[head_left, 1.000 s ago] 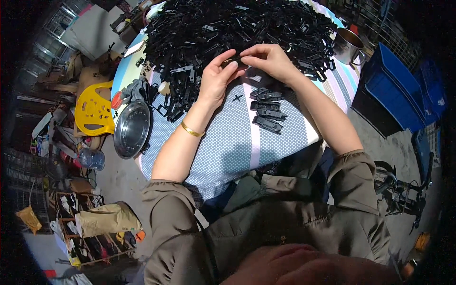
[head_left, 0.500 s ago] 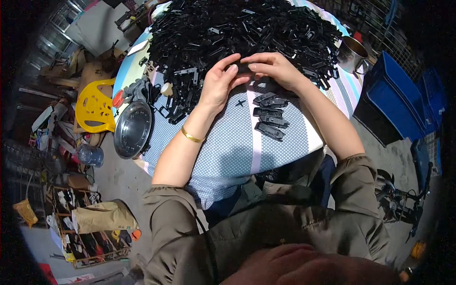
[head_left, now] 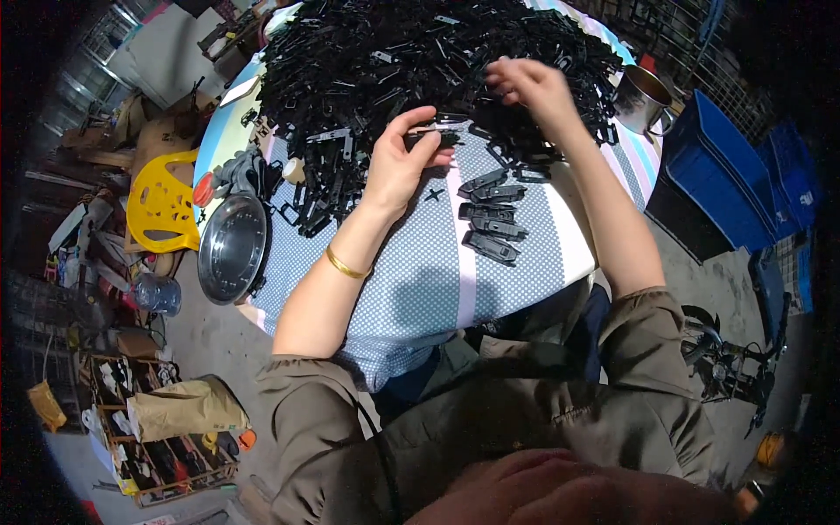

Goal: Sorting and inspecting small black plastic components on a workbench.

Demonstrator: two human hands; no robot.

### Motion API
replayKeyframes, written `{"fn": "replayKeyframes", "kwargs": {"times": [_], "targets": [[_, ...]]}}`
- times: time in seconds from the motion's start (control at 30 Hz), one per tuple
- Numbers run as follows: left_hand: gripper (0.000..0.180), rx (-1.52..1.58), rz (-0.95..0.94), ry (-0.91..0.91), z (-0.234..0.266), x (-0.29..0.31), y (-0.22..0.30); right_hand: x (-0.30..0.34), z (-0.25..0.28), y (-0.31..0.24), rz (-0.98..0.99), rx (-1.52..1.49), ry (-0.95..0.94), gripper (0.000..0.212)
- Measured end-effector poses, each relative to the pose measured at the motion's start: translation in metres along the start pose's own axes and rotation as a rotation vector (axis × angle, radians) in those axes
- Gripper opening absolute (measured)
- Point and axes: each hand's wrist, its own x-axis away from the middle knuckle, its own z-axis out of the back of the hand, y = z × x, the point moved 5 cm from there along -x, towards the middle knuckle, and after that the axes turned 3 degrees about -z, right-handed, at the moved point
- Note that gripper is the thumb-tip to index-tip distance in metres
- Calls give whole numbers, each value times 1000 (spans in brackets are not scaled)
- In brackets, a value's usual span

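My left hand [head_left: 401, 157] is closed on a small black plastic part [head_left: 437, 140], held between thumb and fingers above the near edge of the heap. To its right, my right hand [head_left: 535, 87] hovers over the large heap of black plastic parts [head_left: 376, 70]; its fingers are curled and blurred, and I cannot make out whether anything is in them. Several similar black parts lie in a short column [head_left: 492, 214] on the patterned tablecloth [head_left: 420, 262], nearer to me than the heap. A small black cross-shaped piece [head_left: 434, 195] rests left of that column.
At the table's left edge sits a steel bowl [head_left: 233, 249], with grey gloves [head_left: 248, 173] behind it. A metal mug [head_left: 643, 101] stands at the right edge. Blue crates [head_left: 726, 179] are beyond it on the floor. A yellow plastic chair [head_left: 164, 201] is at the left.
My right hand has parted from the left and moved up and to the right over the heap. The left hand keeps its black part in nearly the same place.
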Motion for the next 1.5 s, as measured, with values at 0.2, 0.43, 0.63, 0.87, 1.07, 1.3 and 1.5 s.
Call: {"fn": "replayKeyframes", "kwargs": {"times": [0.2,0.43,0.63,0.87,1.07,1.3,1.5], "targets": [[33,-71,168,41,-3,6,-10,-6,26,13,241,849,231,28],[32,-53,164,31,-3,6,-29,-15,0,18,136,1101,240,21],[38,171,200,98,1,2,-23,-10,-11,-11,637,1069,234,18],[42,221,156,147,10,0,-17,36,-66,-41,461,639,-190,29],[45,148,130,56,2,2,-22,52,-69,-43,675,728,-201,34],[45,45,106,37,-1,6,-25,64,-76,-54,792,804,-171,39],[47,32,62,93,-7,9,-16,70,-81,-49,886,861,-81,39]]}}
